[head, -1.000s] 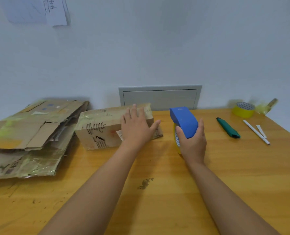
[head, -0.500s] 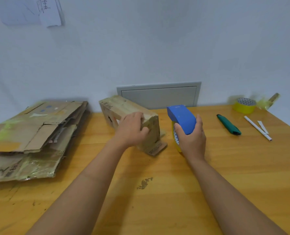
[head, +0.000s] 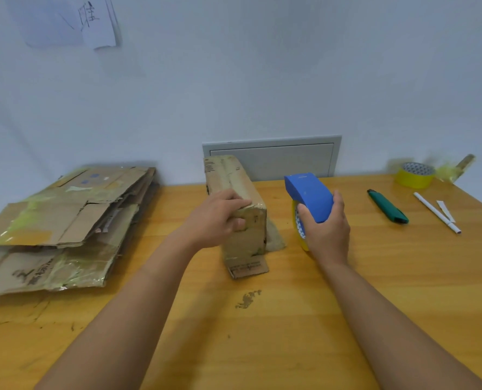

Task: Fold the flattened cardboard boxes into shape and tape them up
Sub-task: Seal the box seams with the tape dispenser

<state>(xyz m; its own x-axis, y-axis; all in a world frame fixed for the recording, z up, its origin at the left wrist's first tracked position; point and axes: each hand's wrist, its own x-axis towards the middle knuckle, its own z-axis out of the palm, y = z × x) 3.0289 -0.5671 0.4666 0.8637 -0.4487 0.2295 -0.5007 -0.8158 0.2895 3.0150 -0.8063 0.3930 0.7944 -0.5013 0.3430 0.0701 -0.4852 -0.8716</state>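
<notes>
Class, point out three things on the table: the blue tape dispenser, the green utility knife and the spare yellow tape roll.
blue tape dispenser (head: 309, 197), head view, top of its blue housing
green utility knife (head: 387, 206), head view, mid-body
spare yellow tape roll (head: 414, 178), head view, outer yellow wall

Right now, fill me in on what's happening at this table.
A person is assembling a cardboard box on the wooden table. The left hand grips its near top corner; a loose flap lies flat at its base. The right hand holds a blue tape dispenser beside it. Flattened boxes wait stacked at the left.
</notes>
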